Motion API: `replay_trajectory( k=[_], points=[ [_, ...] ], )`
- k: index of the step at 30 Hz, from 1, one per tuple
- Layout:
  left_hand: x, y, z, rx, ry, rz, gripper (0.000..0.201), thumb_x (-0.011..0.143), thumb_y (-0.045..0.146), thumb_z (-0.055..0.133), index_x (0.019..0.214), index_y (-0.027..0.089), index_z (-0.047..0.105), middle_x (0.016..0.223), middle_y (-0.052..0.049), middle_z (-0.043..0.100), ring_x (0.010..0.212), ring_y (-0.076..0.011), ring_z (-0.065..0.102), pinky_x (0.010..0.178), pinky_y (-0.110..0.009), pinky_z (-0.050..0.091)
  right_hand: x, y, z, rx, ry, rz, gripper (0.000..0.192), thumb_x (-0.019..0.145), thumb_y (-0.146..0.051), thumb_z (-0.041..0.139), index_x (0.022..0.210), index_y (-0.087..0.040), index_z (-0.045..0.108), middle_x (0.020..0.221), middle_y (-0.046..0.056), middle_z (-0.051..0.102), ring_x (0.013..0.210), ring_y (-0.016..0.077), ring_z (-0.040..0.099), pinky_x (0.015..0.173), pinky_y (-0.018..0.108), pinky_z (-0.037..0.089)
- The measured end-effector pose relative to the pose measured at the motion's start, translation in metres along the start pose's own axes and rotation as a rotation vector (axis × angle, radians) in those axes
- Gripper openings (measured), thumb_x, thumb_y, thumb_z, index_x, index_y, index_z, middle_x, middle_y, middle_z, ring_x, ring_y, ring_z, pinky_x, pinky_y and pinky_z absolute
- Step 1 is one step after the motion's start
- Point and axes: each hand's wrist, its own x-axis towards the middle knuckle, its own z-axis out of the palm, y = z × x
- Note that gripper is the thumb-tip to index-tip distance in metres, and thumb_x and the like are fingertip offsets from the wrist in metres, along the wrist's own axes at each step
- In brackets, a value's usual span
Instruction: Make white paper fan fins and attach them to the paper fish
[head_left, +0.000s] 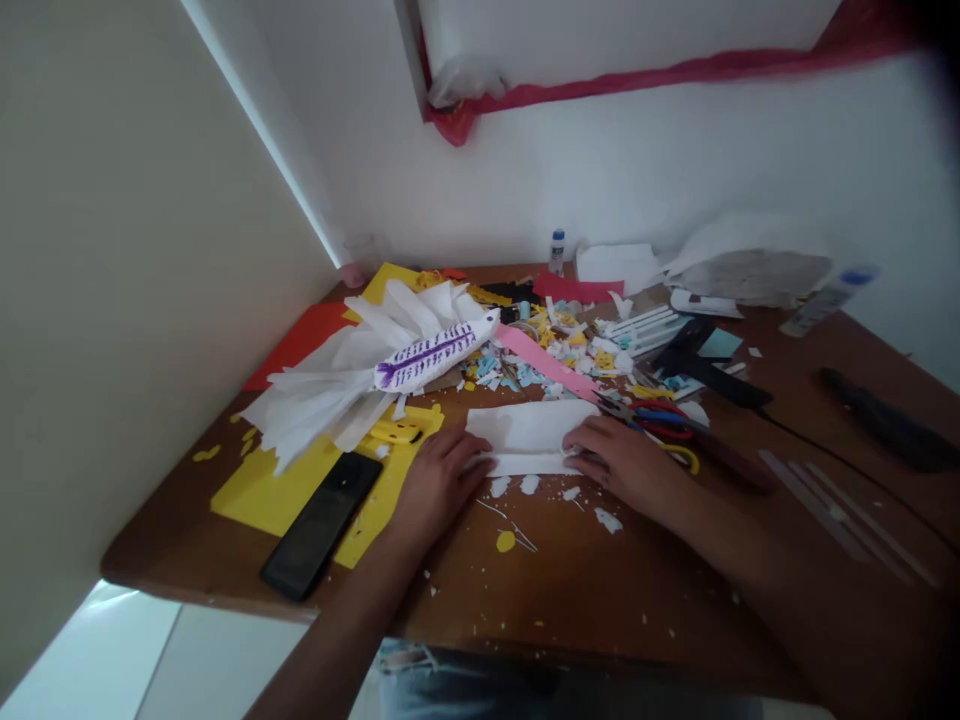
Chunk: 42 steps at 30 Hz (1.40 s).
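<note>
**Both hands pressed flat on a folded white paper strip**

Seen from the head camera, a folded white rectangular paper strip [529, 436] is laid flat near the middle of the brown wooden table [600, 590]. It is pinned at both ends: the left hand [435, 485] is set on its left end with the fingers stretched out and nearly flat, and the right hand [626, 462] is set on its right end, fingers extended and pressed down. Nothing is gripped by either hand; the paper is only held down.

Just left of the left hand, a black slab-shaped phone [322, 523] is laid on a yellow paper sheet [259, 490]. Behind that, a white fringed paper figure with purple markings [360, 375] is spread out. A pink paper strip [544, 365] is seen just beyond the white paper, among a heap of coloured paper scraps [559, 345]. Red- and yellow-handled scissors [664, 425] are found just beside the right hand. A small white glue bottle with a blue cap [556, 251] is stood by the wall.
</note>
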Motion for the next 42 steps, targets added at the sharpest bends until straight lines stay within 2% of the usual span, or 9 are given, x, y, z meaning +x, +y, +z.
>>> replay_trajectory(
  k=[5, 9, 13, 19, 23, 26, 33, 38, 42],
  points=[
    [-0.002, 0.006, -0.006, 0.079, -0.005, 0.138, 0.014, 0.106, 0.027, 0.068, 0.111, 0.026, 0.081, 0.117, -0.009, 0.075, 0.112, -0.0271, 0.064, 0.100, -0.045, 0.051, 0.000, -0.003, -0.001, -0.107, 0.041, -0.110, 0.017, 0.106, -0.018, 0.064, 0.099, -0.023, 0.079, 0.105, 0.008, 0.067, 0.093, 0.0214, 0.063, 0.080, 0.032, 0.050],
    [-0.003, 0.009, -0.009, 0.107, -0.094, 0.267, 0.023, 0.105, 0.019, 0.067, 0.124, 0.027, 0.079, 0.117, -0.007, 0.078, 0.115, -0.0270, 0.064, 0.112, -0.051, 0.046, 0.003, -0.008, -0.007, -0.213, -0.070, -0.181, 0.023, 0.107, -0.012, 0.059, 0.102, -0.021, 0.079, 0.103, 0.008, 0.071, 0.095, 0.0240, 0.061, 0.082, 0.036, 0.048],
    [-0.001, 0.005, -0.007, 0.054, -0.118, 0.250, 0.024, 0.105, 0.017, 0.066, 0.118, 0.028, 0.082, 0.111, -0.006, 0.080, 0.106, -0.0247, 0.068, 0.111, -0.051, 0.049, 0.007, -0.005, -0.009, -0.147, -0.139, -0.170, 0.027, 0.110, -0.015, 0.056, 0.099, -0.021, 0.080, 0.098, 0.007, 0.074, 0.094, 0.0230, 0.064, 0.081, 0.035, 0.050],
    [0.003, 0.007, -0.011, -0.017, -0.196, 0.140, 0.024, 0.107, 0.017, 0.060, 0.119, 0.023, 0.080, 0.112, -0.010, 0.079, 0.108, -0.0258, 0.068, 0.098, -0.044, 0.057, 0.005, -0.003, -0.007, -0.125, -0.121, -0.166, 0.022, 0.108, -0.017, 0.060, 0.104, -0.021, 0.081, 0.098, 0.007, 0.075, 0.094, 0.0232, 0.066, 0.086, 0.037, 0.051],
    [0.002, 0.010, -0.012, -0.038, -0.178, 0.120, 0.021, 0.108, 0.028, 0.062, 0.122, 0.022, 0.077, 0.113, -0.011, 0.077, 0.109, -0.0266, 0.068, 0.098, -0.044, 0.058, 0.000, -0.004, -0.010, -0.129, -0.126, -0.188, 0.020, 0.108, -0.035, 0.066, 0.114, -0.022, 0.081, 0.103, 0.008, 0.074, 0.097, 0.0245, 0.066, 0.088, 0.038, 0.052],
    [0.002, 0.010, -0.010, -0.049, -0.151, 0.121, 0.021, 0.109, 0.031, 0.062, 0.118, 0.023, 0.079, 0.112, -0.010, 0.076, 0.106, -0.0248, 0.069, 0.094, -0.041, 0.058, 0.001, -0.004, -0.008, -0.153, -0.112, -0.188, 0.020, 0.110, -0.032, 0.063, 0.112, -0.022, 0.081, 0.101, 0.007, 0.073, 0.096, 0.0247, 0.066, 0.086, 0.038, 0.051],
    [0.008, 0.008, -0.004, 0.034, -0.102, 0.143, 0.031, 0.102, 0.047, 0.073, 0.121, 0.023, 0.078, 0.112, -0.012, 0.077, 0.104, -0.0276, 0.071, 0.094, -0.045, 0.056, 0.008, -0.013, -0.002, -0.251, -0.020, -0.122, 0.019, 0.108, -0.022, 0.057, 0.097, -0.019, 0.072, 0.096, 0.009, 0.071, 0.094, 0.0257, 0.065, 0.089, 0.040, 0.051],
    [0.013, 0.012, -0.011, 0.050, 0.036, 0.136, 0.018, 0.108, 0.029, 0.064, 0.117, 0.023, 0.078, 0.108, -0.009, 0.079, 0.101, -0.0249, 0.070, 0.094, -0.043, 0.056, 0.007, -0.014, -0.013, -0.146, 0.188, -0.103, 0.016, 0.110, -0.020, 0.054, 0.111, -0.021, 0.070, 0.103, 0.010, 0.076, 0.099, 0.0270, 0.070, 0.094, 0.043, 0.056],
    [0.013, 0.026, -0.032, -0.028, 0.145, 0.091, 0.020, 0.108, 0.027, 0.064, 0.121, 0.023, 0.078, 0.109, -0.009, 0.079, 0.099, -0.0228, 0.072, 0.091, -0.039, 0.058, 0.001, -0.018, -0.030, -0.042, 0.431, -0.170, 0.023, 0.107, -0.025, 0.068, 0.130, -0.026, 0.070, 0.114, 0.008, 0.080, 0.101, 0.0239, 0.075, 0.095, 0.040, 0.061]
  ],
)
